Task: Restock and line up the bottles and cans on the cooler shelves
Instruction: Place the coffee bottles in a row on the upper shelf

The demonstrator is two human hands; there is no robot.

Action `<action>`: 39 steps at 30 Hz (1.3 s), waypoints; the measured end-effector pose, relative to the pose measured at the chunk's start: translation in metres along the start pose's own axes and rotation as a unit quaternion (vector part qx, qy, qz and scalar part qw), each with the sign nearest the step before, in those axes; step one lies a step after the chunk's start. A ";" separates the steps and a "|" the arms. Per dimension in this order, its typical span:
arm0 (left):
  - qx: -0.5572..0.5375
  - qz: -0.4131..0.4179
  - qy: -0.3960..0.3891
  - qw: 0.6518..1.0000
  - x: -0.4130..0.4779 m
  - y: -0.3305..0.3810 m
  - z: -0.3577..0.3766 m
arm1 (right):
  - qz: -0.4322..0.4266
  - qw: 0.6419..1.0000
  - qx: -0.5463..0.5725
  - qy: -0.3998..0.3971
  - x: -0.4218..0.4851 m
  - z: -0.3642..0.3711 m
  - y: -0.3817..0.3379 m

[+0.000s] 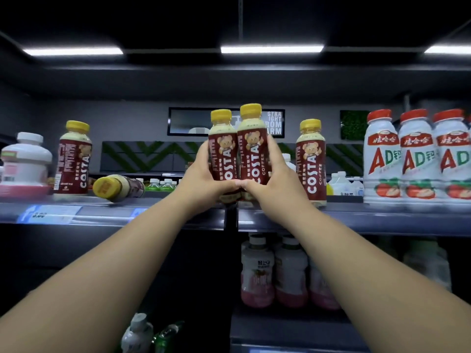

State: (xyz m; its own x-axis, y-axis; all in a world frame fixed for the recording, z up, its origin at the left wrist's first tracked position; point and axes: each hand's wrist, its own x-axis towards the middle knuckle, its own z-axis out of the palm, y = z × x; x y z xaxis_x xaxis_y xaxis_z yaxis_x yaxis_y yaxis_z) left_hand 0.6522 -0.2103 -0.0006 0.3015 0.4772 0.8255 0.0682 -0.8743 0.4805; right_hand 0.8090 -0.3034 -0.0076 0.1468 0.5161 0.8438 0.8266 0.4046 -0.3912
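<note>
Two COSTA COFFEE bottles [251, 151] — gripped by left hand [204, 180], right hand [276, 180].

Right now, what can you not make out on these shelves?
Head view:
Bases of the two held Costa bottles: covered by the left hand and right hand.
Price tag: blurred, unreadable.
Rightmost AD bottle: cut off by the right edge.
Bottom bottles: dark, cut off by the bottom edge.

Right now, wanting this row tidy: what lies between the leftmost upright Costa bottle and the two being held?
Head view: one Costa bottle tipped on its side, yellow cap facing the camera.
</note>
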 end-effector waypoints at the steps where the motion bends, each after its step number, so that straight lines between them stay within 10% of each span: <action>1: 0.008 -0.008 -0.008 1.000 0.001 -0.003 0.000 | 0.008 1.000 -0.008 -0.004 0.001 0.001 0.001; 23: 0.019 -0.060 -0.069 0.996 0.015 -0.002 0.006 | 0.053 0.994 -0.071 -0.069 0.001 -0.013 0.002; 30: 0.035 -0.087 -0.069 0.993 0.015 0.006 0.012 | -0.045 0.973 -0.143 0.176 -0.008 -0.062 0.036; 39: 0.037 -0.087 -0.077 0.993 0.016 0.028 0.040 | 0.079 0.994 -0.072 -0.010 0.007 -0.094 0.069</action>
State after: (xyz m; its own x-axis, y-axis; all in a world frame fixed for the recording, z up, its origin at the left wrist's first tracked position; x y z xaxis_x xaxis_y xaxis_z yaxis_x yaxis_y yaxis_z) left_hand 0.6972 -0.2305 0.0136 0.4198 0.6080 0.6739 0.1994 -0.7862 0.5850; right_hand 0.9179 -0.3423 0.0059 0.2720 0.5799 0.7679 0.8637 0.2048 -0.4606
